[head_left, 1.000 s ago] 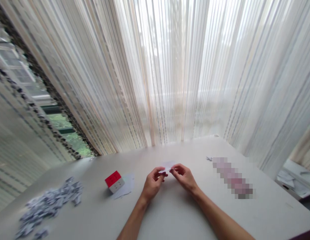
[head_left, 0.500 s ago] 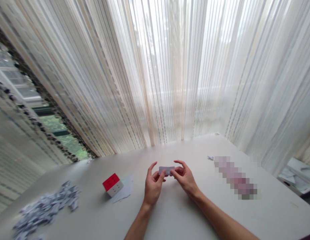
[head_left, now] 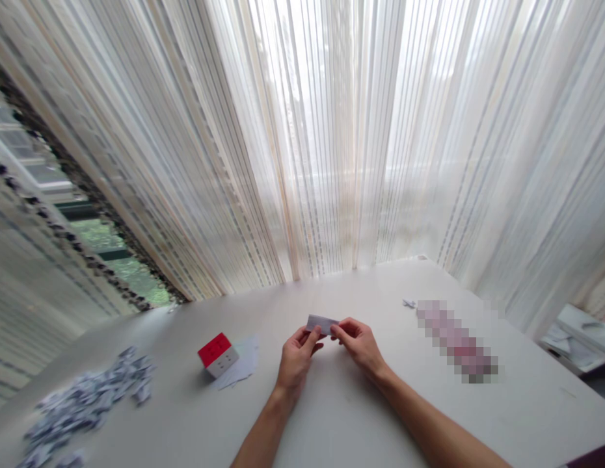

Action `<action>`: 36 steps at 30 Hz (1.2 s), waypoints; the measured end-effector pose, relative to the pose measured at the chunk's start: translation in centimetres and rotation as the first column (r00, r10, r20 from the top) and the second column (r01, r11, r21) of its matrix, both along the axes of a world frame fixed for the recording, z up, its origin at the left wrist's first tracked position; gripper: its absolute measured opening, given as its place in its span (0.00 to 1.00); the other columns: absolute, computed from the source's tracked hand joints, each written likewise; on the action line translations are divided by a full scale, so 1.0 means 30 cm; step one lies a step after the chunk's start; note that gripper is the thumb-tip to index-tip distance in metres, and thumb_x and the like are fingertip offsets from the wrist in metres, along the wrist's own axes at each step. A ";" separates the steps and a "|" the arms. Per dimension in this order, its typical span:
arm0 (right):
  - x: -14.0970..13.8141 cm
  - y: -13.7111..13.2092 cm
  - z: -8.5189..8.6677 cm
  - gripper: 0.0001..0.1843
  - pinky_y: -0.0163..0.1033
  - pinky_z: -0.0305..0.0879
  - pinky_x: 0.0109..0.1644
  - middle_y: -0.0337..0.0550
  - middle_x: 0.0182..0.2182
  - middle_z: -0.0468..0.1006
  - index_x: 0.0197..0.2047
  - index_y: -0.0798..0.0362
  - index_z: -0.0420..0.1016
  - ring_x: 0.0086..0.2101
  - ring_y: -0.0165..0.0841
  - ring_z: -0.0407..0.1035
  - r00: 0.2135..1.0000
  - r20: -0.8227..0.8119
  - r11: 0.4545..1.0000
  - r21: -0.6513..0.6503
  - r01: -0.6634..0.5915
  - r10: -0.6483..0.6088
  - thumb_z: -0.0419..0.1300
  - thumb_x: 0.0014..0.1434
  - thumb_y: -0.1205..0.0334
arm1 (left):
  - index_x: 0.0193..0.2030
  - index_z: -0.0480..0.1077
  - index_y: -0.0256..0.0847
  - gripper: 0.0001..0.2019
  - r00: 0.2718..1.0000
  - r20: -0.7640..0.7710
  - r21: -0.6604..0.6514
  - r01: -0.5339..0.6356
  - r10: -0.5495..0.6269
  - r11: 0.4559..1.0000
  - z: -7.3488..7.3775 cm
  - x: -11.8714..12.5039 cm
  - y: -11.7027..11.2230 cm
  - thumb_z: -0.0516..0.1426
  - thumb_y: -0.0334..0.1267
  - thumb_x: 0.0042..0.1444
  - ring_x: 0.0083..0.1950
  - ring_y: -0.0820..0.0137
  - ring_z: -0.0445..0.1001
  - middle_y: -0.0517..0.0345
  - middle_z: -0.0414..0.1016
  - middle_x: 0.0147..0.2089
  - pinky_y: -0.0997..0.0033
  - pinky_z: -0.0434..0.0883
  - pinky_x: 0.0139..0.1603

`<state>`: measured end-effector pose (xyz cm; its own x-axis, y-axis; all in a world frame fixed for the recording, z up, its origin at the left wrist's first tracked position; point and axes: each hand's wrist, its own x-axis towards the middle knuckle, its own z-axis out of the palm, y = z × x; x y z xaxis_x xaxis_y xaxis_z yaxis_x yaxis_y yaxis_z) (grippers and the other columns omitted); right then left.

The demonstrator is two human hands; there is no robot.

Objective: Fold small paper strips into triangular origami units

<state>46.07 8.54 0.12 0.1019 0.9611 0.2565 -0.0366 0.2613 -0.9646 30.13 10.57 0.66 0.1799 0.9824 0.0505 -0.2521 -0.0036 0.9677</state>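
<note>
Both of my hands hold one small strip of pale paper (head_left: 322, 323) just above the white table (head_left: 341, 416), near its middle. My left hand (head_left: 296, 357) pinches the strip's left part between thumb and fingers. My right hand (head_left: 360, 343) pinches its right end, fingers curled. The strip lies roughly level, its long side running left to right.
A red and white cube (head_left: 217, 354) rests on a few white sheets (head_left: 244, 365) left of my hands. A heap of small folded paper pieces (head_left: 90, 403) lies at the far left. A blurred pink patch (head_left: 456, 341) sits right. Striped sheer curtains (head_left: 302, 143) hang behind the table.
My left hand's fingers, spread half a second ago, have closed on the strip again. The strip has been turned and shifted slightly left between my fingers.
</note>
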 end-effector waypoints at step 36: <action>0.006 0.009 -0.016 0.19 0.34 0.63 0.31 0.42 0.27 0.79 0.33 0.55 0.81 0.26 0.31 0.68 0.988 0.152 0.999 -0.033 -0.030 0.035 0.62 0.54 0.46 | 0.41 0.74 0.37 0.19 0.927 -0.369 0.279 0.040 0.069 0.960 0.026 -0.004 -0.035 0.54 0.52 0.58 0.28 0.70 0.69 0.58 0.73 0.28 0.76 0.64 0.27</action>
